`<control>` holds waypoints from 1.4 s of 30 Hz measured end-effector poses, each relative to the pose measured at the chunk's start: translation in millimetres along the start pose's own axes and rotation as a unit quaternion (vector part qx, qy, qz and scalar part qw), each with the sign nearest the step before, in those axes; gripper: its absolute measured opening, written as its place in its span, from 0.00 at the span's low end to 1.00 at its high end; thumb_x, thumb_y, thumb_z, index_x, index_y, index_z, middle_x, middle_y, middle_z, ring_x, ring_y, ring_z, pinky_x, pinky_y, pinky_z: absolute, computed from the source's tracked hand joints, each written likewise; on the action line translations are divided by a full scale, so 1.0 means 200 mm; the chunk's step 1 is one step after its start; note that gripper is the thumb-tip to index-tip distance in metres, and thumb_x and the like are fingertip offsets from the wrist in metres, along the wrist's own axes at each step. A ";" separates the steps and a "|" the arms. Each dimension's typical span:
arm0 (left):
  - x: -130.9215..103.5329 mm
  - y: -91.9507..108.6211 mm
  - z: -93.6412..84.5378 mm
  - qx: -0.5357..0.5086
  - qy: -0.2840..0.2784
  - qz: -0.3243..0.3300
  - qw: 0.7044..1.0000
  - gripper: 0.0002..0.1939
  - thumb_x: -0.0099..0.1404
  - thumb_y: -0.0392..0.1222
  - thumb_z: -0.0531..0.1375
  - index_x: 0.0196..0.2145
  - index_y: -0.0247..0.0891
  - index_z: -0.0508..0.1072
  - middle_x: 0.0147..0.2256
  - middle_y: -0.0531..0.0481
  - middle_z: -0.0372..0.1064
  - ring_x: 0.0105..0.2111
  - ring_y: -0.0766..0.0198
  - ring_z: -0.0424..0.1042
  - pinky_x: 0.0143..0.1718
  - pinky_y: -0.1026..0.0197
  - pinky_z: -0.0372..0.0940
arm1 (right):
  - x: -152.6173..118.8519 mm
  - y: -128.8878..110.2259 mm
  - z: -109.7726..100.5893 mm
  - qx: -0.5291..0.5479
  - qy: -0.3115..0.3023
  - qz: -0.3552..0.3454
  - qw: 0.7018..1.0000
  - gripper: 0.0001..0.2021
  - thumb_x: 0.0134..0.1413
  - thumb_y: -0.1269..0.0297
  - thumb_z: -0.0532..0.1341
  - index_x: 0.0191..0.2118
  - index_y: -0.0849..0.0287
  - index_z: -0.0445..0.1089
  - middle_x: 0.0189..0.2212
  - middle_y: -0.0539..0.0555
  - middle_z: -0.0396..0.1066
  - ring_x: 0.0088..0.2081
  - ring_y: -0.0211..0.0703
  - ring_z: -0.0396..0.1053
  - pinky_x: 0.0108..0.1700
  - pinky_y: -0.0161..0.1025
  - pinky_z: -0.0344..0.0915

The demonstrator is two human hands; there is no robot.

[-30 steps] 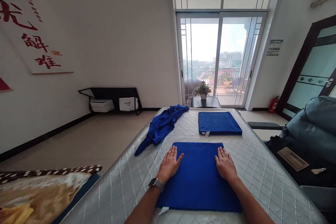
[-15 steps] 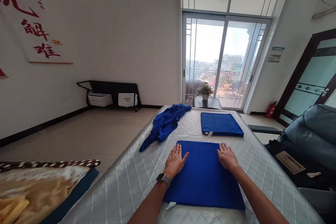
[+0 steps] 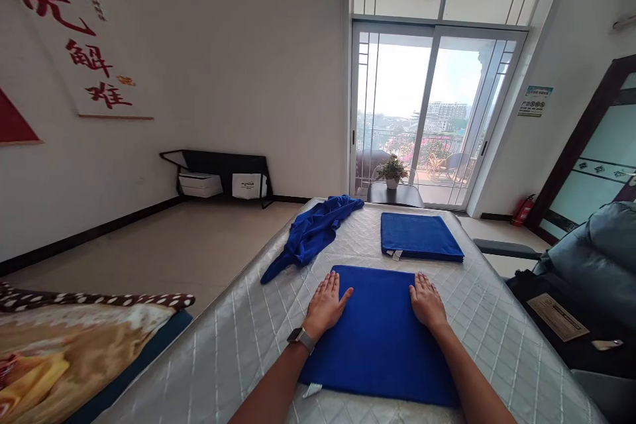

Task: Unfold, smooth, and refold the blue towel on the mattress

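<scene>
A folded blue cloth lies flat on the silvery quilted surface in front of me, a white tag showing at its lower left. My left hand, with a watch on the wrist, rests on its left edge, fingers stretched out and thumb apart. On the right edge lies my right hand, also flat with the fingers extended. Beyond them is a neatly folded stack of blue cloth with white tags. A crumpled blue cloth sprawls to its left.
The quilted cover spreads under everything. At left is a patterned blanket; at right stands a dark grey armchair with a brown card on it. A potted plant stands before the sliding glass door.
The view has shifted slightly. Both hands remain flat on the edges of the folded cloth, which looks much the same.
</scene>
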State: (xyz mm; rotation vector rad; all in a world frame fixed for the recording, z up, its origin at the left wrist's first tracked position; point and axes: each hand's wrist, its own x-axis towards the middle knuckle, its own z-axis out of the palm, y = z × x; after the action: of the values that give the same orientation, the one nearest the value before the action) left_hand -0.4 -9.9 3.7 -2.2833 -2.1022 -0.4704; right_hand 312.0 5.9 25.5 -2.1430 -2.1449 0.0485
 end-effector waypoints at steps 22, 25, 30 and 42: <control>0.18 1.01 0.18 -0.093 0.003 0.215 0.972 0.33 0.75 0.56 0.37 0.66 0.32 0.59 0.66 0.37 0.58 0.67 0.54 0.54 0.66 0.47 0.51 | -0.01 0.06 0.04 -0.011 0.012 -0.043 0.999 0.30 0.64 0.69 0.43 0.71 0.64 0.47 0.72 0.57 0.40 0.72 0.45 0.36 0.70 0.45 0.37; 0.21 0.93 0.19 -0.079 -0.006 0.171 0.982 0.36 0.75 0.58 0.35 0.67 0.33 0.58 0.66 0.38 0.56 0.68 0.53 0.51 0.67 0.46 0.49 | 0.00 0.05 0.04 0.003 0.015 -0.033 0.999 0.30 0.66 0.66 0.41 0.71 0.68 0.46 0.71 0.60 0.42 0.72 0.47 0.38 0.69 0.47 0.38; 0.21 0.62 0.13 -0.044 -0.003 0.110 0.993 0.39 0.73 0.63 0.34 0.67 0.32 0.58 0.67 0.39 0.55 0.69 0.52 0.50 0.68 0.46 0.47 | 0.01 0.02 0.03 0.016 0.018 -0.024 0.999 0.31 0.68 0.60 0.40 0.71 0.69 0.44 0.71 0.61 0.42 0.72 0.47 0.37 0.70 0.48 0.37; 0.16 -0.05 0.06 0.001 0.031 0.010 0.999 0.42 0.72 0.64 0.35 0.67 0.28 0.56 0.67 0.34 0.53 0.68 0.50 0.52 0.66 0.47 0.51 | 0.02 0.03 0.04 0.017 0.010 -0.017 1.000 0.31 0.68 0.58 0.38 0.71 0.67 0.43 0.72 0.57 0.40 0.72 0.44 0.35 0.70 0.46 0.36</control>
State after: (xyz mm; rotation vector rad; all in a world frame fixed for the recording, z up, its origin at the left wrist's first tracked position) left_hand -5.4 24.4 -2.2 -2.2555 -2.0470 -0.5310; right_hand 317.6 9.4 17.5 -2.0780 -2.1536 0.0588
